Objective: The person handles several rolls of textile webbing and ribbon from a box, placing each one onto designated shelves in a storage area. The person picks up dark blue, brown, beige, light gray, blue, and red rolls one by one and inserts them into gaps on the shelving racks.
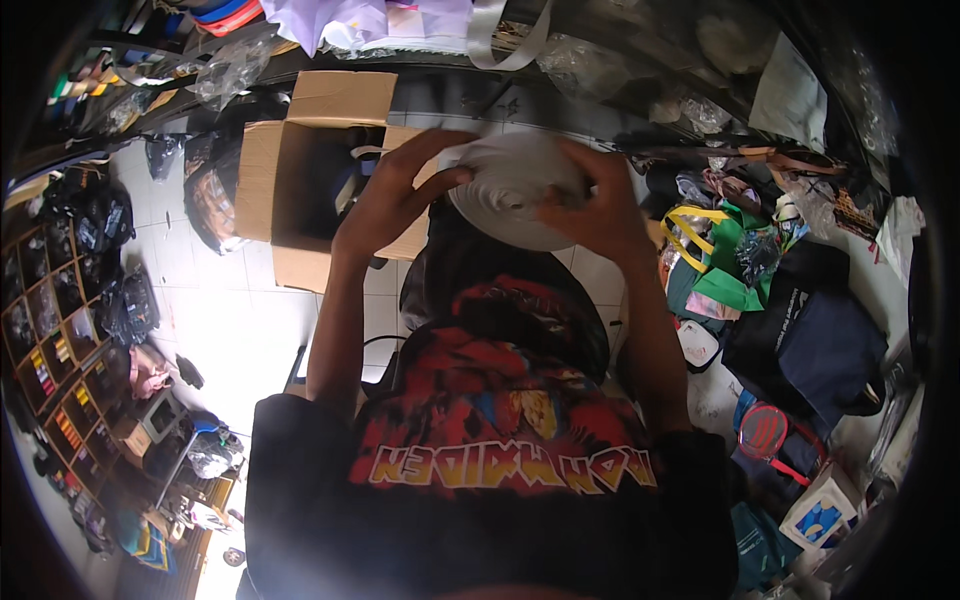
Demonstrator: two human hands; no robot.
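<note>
A flat, tightly wound roll of light grey webbing (500,215) is held up in front of my torso, its spiral face toward me. My right hand (605,205) grips its right side, with the thumb lying across the face. At the left rim, my left hand (405,190) curls its fingers over the upper edge, thumb against the near face. Part of the roll's far side is hidden, and its top edge is smeared by motion. Just beyond my left forearm stands an open cardboard box (258,180) with dark things inside, partly covered by that hand.
A shelf edge with plastic bags and a hanging grey strap (505,60) runs along the far side. Bags, including a green one (735,240), and a dark blue bag (825,350) crowd the right floor. A compartment rack (60,330) stands left on the white-tiled floor (230,310).
</note>
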